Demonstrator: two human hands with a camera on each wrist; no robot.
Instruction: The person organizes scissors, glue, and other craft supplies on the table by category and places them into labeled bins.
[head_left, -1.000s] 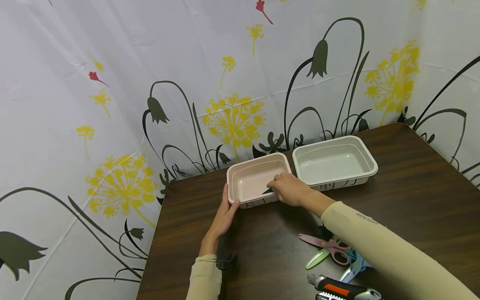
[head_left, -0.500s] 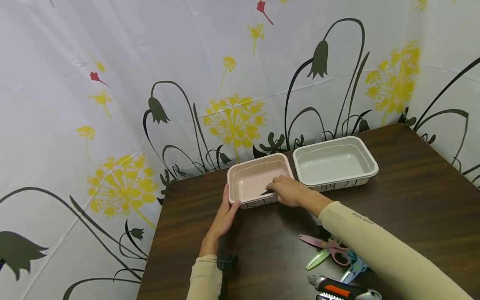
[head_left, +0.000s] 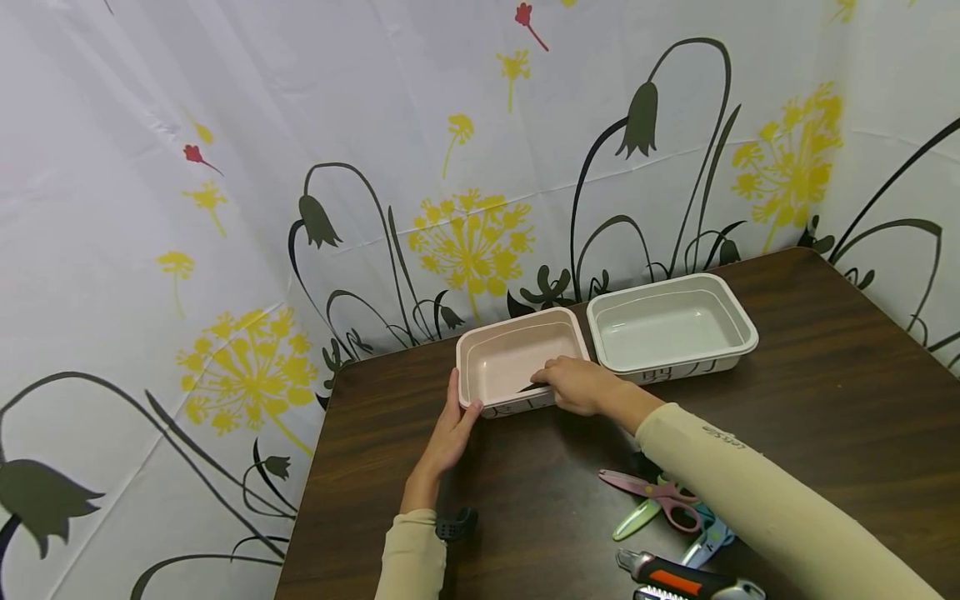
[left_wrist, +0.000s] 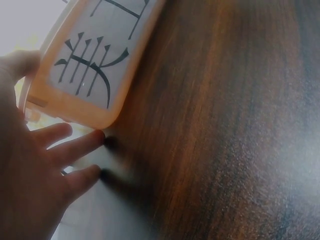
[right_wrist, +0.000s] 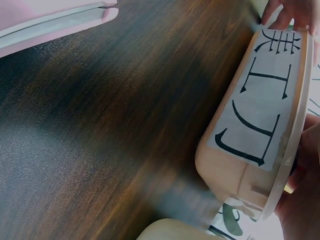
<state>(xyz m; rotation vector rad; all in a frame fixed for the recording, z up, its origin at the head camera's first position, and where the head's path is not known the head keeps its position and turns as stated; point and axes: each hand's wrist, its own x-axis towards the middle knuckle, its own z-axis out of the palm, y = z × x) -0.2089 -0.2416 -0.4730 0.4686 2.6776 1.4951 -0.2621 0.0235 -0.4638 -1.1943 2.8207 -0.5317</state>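
Note:
A pink bin (head_left: 487, 367) stands near the back of the table, with a white label (right_wrist: 260, 100) on its front side. My left hand (head_left: 448, 433) rests at its left front corner, thumb at the rim and fairly straight fingers along the end. Over the front rim reaches my right hand (head_left: 581, 385), its fingers curled. A small dark, thin thing (head_left: 531, 387) sticks out from those fingers, low inside the bin. The rest of it is hidden, so its kind cannot be told. In the right wrist view, part of the right hand (right_wrist: 302, 185) shows behind the rim.
Right beside the pink bin is a white bin (head_left: 663, 329). Nearer me lie pink-handled scissors (head_left: 660, 493), a green-handled tool (head_left: 636, 518), blue scissors (head_left: 708, 540) and a black-and-orange utility knife (head_left: 675, 575), partly under my right forearm. A patterned curtain (head_left: 375, 83) hangs behind the table.
The dark thing in my right hand has tipped lower and shows less than a second ago. My right hand has shifted slightly; the left hand stays at the bin's corner.

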